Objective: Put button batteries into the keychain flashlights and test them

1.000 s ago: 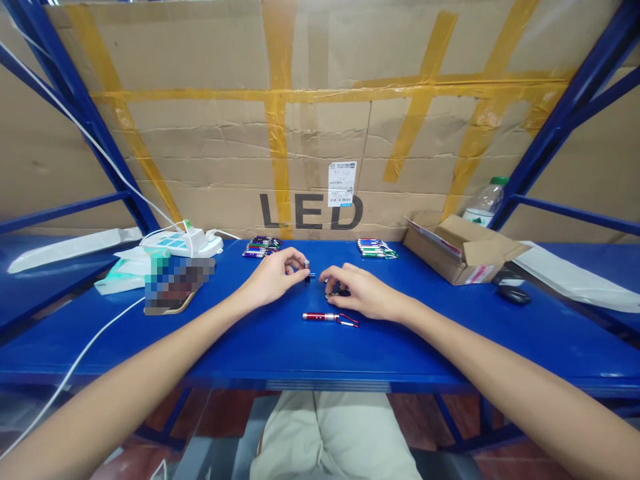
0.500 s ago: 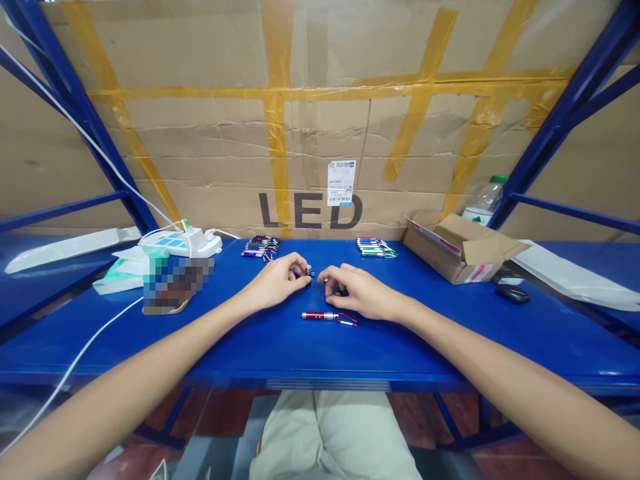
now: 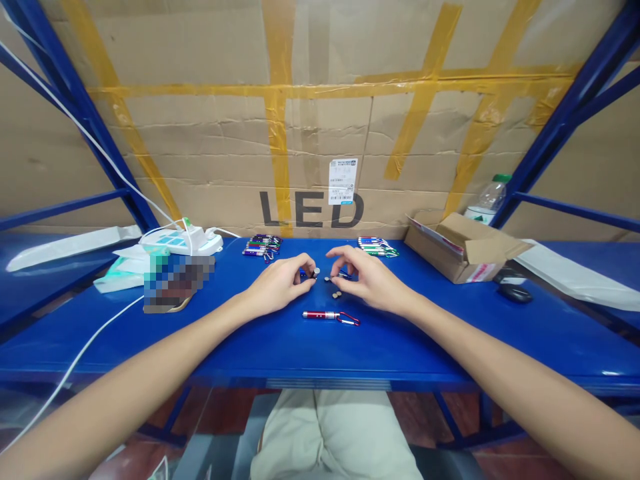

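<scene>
Left hand (image 3: 280, 287) pinches a small torch part (image 3: 311, 273); right hand (image 3: 367, 283) pinches a second part (image 3: 343, 275) at its 3 o'clock. Loose button cells (image 3: 337, 293) and a red keychain torch (image 3: 325, 315) lie on the bench (image 3: 450, 333) at 6 o'clock. Likely battery fitting; mating the parts calls for fine alignment.

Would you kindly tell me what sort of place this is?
Likely a small assembly bench in a warehouse or workshop: blue steel racking, a taped cardboard sheet marked LED behind, rows of keychain torches, and the left hand and right hand each pinching small torch parts.
</scene>
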{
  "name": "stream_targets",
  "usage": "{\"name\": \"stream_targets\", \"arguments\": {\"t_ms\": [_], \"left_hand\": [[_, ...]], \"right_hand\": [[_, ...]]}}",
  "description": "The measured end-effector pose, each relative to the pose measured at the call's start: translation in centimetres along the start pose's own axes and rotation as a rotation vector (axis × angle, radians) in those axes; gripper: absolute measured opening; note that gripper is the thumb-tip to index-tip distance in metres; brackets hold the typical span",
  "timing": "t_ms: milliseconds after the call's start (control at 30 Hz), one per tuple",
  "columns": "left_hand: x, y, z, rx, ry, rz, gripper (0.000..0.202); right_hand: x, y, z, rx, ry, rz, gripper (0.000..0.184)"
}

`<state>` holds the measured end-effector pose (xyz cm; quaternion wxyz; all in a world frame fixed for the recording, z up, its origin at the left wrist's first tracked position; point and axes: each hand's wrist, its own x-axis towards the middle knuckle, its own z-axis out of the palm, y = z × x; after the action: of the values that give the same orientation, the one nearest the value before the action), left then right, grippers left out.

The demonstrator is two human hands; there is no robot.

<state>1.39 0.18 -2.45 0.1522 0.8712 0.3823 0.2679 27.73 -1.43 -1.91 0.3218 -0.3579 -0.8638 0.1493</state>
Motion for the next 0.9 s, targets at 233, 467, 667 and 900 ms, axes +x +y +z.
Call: {"name": "stream_targets", "arguments": {"t_ms": [233,467,667,900], "left_hand": [[-0.4,0.8,-0.4,0.108,0.068,0.170,0.013],[-0.4,0.8,-0.4,0.083,0.058,0.193,0.014],[-0.3,1.1,0.2,-0.099,-0.032,0.080,0.016],[-0.3,1.2,0.2,-0.092,-0.020,0.121,0.016]], "right_hand": [[-0.4,-0.8,0.1,-0.001,0.172,-0.097,0.046],[-0.5,-1.3,0.0,0.028,0.203,-0.080,0.047],[-0.6,-1.5,0.2,0.024,0.181,-0.117,0.047],[-0.5,-1.3,0.4,0.057,0.167,-0.173,0.048]]}}
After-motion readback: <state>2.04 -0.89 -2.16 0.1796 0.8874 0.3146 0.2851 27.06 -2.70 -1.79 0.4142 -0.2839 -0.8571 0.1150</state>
